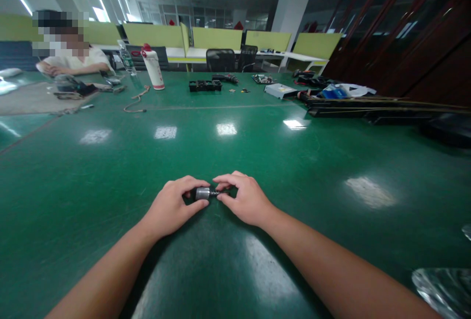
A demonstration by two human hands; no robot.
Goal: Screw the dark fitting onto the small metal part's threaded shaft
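A small motor-like part [202, 193], a silver cylinder with a thin ribbed shaft, lies level just above or on the green table [176, 260]; I cannot tell which. My left hand [174, 204] curves round the cylinder from the left, thumb in front and fingers behind. From the right, my right hand [245, 199] closes its thumb and fingertips at the shaft end, with the index finger stretched over it. The tip of the shaft is partly hidden by these fingers.
Across the table a person [73, 59] sits at the left. Farther back stand a white bottle [153, 69] and a clear bottle [127, 59], with a cord [136, 100], a black bracket [205, 86] and a grey metal box [280, 91]. Crumpled clear plastic [443, 284] lies at the near right.
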